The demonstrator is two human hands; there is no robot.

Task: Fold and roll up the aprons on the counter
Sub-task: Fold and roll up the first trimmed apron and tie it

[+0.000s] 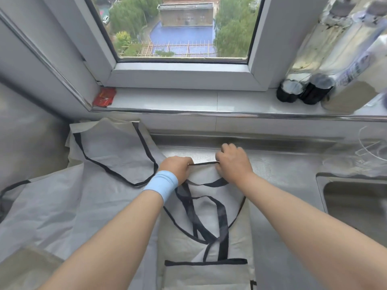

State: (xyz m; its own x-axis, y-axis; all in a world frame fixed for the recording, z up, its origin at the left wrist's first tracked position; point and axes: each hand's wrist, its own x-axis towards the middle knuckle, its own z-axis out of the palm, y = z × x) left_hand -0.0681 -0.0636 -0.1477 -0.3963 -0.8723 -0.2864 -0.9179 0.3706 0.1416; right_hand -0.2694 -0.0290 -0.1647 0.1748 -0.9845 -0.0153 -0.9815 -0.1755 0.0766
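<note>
**Loose straps and a crooked start are the risks here**

Both your hands are closed on the far end of the apron [184, 243] in front of you. Your left hand [178, 167] and right hand [233, 162] each pinch one end of the black-trimmed top edge [204, 163], knuckles up. The apron lies on the counter [282, 170] folded into a long narrow strip that runs from your hands back towards you.

The first hazard is the straps [222, 227]. They sprawl in loose, crossing loops over the middle of the strip. Roll straight over them and they will likely bunch into a lump or trail out of one side.

The second is the start itself. If one hand turns ahead of the other, the roll will probably run off at an angle and widen into a cone.

The folded-in sides could also spring open, since nothing pins them.

Watch the second apron [113, 147] too. It is spread out on your left, right against the strip (whether it is tucked under it, I cannot tell), and it could be dragged along.

The sink [356, 206] sits off to your right, so a roll drifting that way may end up over its edge.
</note>
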